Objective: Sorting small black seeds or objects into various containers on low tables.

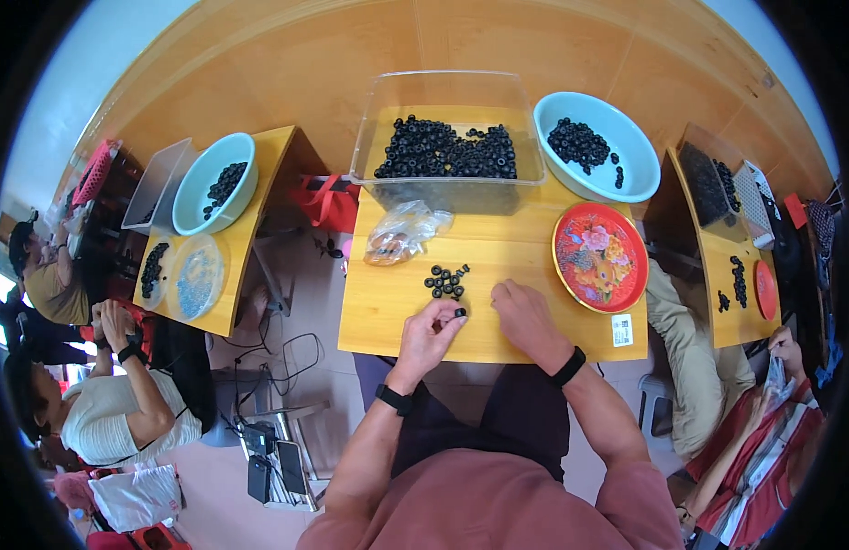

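Note:
My left hand (pixel 428 337) is near the front of the wooden table, thumb and fingers pinched on a small black ring-shaped part (pixel 460 313). To its right, my right hand (pixel 529 319) rests low over the tabletop with its fingers curled together; whatever may be between them is hidden. Just beyond my left hand lies a small group of black ring-shaped parts (pixel 440 281), with a few smaller black pieces (pixel 465 269) at its right side. A crumpled clear plastic bag (pixel 408 233) sits behind that group.
At the back stand a clear plastic bin (pixel 447 194) and a light-blue basin (pixel 640 174), both holding many black parts. A red floral tray (pixel 571 240) lies at the right, above a white label (pixel 622 330). People work at tables on both sides. Cables and a metal stool (pixel 301 458) are at lower left.

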`<state>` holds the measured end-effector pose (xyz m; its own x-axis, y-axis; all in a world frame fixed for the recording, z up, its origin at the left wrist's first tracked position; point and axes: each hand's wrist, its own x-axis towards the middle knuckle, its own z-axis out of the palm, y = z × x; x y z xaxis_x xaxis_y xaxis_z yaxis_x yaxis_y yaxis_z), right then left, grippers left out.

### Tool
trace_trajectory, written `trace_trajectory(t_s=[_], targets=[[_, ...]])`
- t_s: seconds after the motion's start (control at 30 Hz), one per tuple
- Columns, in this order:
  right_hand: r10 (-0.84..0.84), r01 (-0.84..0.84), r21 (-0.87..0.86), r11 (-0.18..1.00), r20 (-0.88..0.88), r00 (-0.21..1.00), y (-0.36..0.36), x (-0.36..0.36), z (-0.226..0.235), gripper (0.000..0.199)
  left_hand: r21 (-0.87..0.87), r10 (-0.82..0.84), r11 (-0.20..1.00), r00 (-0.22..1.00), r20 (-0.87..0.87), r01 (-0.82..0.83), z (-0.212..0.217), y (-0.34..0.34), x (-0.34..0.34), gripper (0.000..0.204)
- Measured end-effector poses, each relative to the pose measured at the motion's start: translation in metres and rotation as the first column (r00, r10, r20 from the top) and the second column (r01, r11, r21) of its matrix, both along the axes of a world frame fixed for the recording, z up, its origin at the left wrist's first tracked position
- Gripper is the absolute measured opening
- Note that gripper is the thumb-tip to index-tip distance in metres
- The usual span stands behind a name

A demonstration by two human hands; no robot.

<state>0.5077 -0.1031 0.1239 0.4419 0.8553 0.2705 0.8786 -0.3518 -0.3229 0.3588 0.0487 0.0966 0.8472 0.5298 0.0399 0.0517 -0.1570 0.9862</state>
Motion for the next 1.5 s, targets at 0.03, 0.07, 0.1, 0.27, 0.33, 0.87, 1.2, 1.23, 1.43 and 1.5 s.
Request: trace_trajectory(t_s=[0.03, 0.07, 0.1, 0.27, 0.33, 0.87, 1.2, 1.23, 1.43, 1.5], targets=[[-0.009, 0.010, -0.034, 0.999, 0.017, 1.000, 0.001, -0.001, -0.001, 0.011, -0.009, -0.007, 1.000, 1.000, 0.000, 0.007, -0.002, 0.000, 0.000, 0.018], [-0.005, 0.005, -0.030, 1.000, 0.014, 1.000, 0.001, -0.003, -0.002, 0.011, -0.011, -0.005, 1.000, 1.000, 0.010, 0.005, -0.003, 0.000, 0.000, 0.018], [-0.008, 0.008, -0.026, 1.000, 0.029, 1.000, 0.002, -0.003, -0.002, 0.011, -0.009, -0.004, 1.000, 1.000, 0.008, 0.004, -0.003, 0.001, -0.001, 0.018], [-0.058, 0.058, -0.006, 0.998, -0.064, 0.996, -0.001, -0.003, 0.003, 0.010, 0.091, 0.001, 0.996, 1.000, -0.002, -0.001, 0.003, 0.001, 0.000, 0.017], [0.007, 0.085, 0.178, 0.980, -0.461, 0.888, 0.002, 0.001, 0.008, 0.012, 0.114, 0.000, 0.993, 1.000, 0.026, -0.003, 0.003, 0.002, -0.001, 0.018], [0.016, 0.063, 0.084, 0.995, -0.715, 0.699, 0.017, -0.016, 0.026, 0.011, 0.142, -0.042, 0.989, 0.997, 0.068, 0.032, 0.003, 0.002, -0.001, 0.019], [0.084, -0.022, 0.129, 0.991, -0.498, 0.863, 0.048, 0.029, 0.028, 0.014, -0.008, -0.025, 1.000, 0.995, 0.092, 0.026, 0.003, 0.007, -0.002, 0.019], [0.125, -0.088, 0.201, 0.976, -0.177, 0.976, 0.054, 0.037, 0.024, 0.018, -0.008, -0.026, 1.000, 0.995, 0.097, 0.027, 0.003, 0.007, -0.001, 0.019], [0.199, -0.199, 0.010, 0.980, -0.085, 0.976, 0.070, 0.044, 0.010, 0.021, 0.006, -0.012, 1.000, 0.997, 0.080, 0.011, 0.004, 0.006, -0.001, 0.020], [0.138, -0.143, -0.044, 0.989, -0.088, 0.986, 0.067, 0.040, 0.014, 0.017, 0.004, -0.029, 1.000, 1.000, 0.011, 0.029, 0.006, 0.006, -0.002, 0.018]])
